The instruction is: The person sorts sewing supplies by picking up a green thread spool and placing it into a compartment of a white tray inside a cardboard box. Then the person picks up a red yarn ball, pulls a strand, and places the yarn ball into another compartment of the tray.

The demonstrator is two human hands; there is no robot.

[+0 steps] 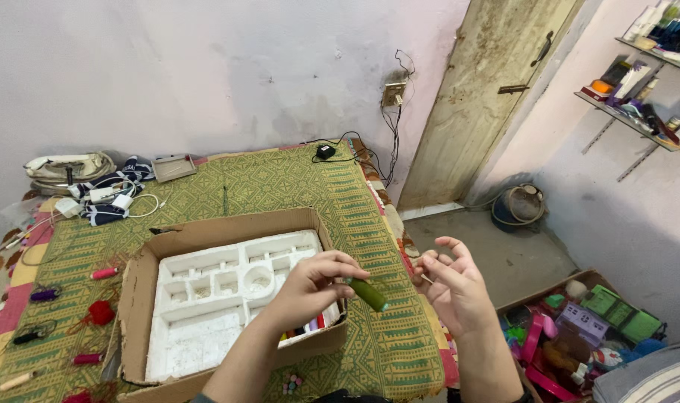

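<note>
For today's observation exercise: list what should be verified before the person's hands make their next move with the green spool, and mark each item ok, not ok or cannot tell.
1. Left hand grips the green spool by its end: ok.
2. Right hand open, fingers spread beside the spool: ok.
3. Thread drawn between the hands: cannot tell, too fine to see.
4. Thin pale item at the right fingertips is a needle: cannot tell.
5. Cardboard box with white foam tray sits under the left hand: ok.

Left hand (310, 287) hides the green spool's (369, 294) end — thread too fine.
</note>
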